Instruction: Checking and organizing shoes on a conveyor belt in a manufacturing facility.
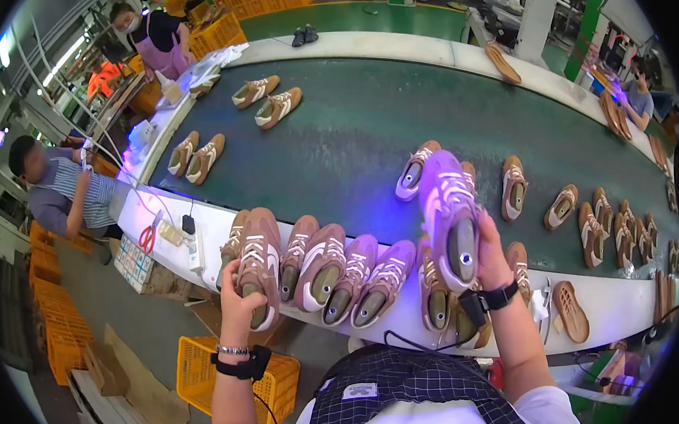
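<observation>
My right hand point(491, 253) grips a brown sneaker point(449, 197) by its heel side and lifts it above the bench edge, under purple light. The sneaker's toe points away from me, and a grey-green shoe last with a round hole shows in its opening. At the left end of the row, my left hand point(240, 296) is closed round the heel of another brown sneaker point(260, 252) with white laces. Between my hands, several similar sneakers point(323, 263) stand side by side on the white ledge point(408, 320), toes away from me. More sneakers are partly hidden behind my right hand.
Beyond the ledge, a green conveyor belt point(334, 127) carries several pairs of sneakers. Left are red-handled scissors point(147, 241) and a white power strip point(195, 252); right, a loose tan sole point(571, 310). A yellow crate point(280, 383) stands below. Co-workers are at left, back and right.
</observation>
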Tool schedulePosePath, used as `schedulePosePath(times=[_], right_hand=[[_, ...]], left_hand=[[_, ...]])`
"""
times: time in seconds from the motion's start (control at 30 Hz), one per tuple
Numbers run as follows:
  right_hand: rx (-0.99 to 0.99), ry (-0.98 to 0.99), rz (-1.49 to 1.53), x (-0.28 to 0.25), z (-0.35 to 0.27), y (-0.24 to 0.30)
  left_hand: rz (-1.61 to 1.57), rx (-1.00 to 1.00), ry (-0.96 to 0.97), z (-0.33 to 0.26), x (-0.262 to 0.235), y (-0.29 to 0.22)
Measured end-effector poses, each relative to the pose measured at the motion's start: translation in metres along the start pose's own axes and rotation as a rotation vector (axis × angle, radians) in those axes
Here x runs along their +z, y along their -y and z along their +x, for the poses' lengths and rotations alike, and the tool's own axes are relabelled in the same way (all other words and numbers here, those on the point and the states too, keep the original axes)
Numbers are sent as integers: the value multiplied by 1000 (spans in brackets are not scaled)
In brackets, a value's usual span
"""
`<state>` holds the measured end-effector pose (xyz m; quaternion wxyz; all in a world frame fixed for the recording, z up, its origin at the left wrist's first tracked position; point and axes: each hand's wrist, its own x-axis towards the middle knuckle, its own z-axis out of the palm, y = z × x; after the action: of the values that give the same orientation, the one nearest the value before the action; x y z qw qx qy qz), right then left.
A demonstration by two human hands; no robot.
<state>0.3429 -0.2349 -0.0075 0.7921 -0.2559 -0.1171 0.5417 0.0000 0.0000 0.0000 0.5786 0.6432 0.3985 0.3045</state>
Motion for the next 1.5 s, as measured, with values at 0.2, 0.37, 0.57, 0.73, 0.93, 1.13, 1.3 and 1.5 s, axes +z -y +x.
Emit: schedulePosePath(times=[0.2, 0.37, 0.57, 0.73, 0.93, 1.13, 1.3, 1.5], right_hand=[[140, 43, 80, 56, 35, -79], [159, 60, 218, 98, 67, -160], [299, -163, -25, 90, 92, -220], [378, -273, -918, 98, 83, -200], [408, -222, -1018, 109, 79, -184], [384, -85, -914, 76, 59, -187], [476, -38, -1074, 68, -24, -104], [1548, 389, -1062, 2, -171, -53]], left_hand=[[27, -39, -35, 28, -16, 25], [273, 10, 77, 62, -28, 68], [699, 523, -152, 16, 4, 35], [318, 355, 180, -41, 15, 18], [507, 299, 172, -17, 6, 34], [362, 273, 165, 33, 6, 48], [397, 202, 286, 61, 2, 50], [336, 293, 314, 74, 0, 80]])
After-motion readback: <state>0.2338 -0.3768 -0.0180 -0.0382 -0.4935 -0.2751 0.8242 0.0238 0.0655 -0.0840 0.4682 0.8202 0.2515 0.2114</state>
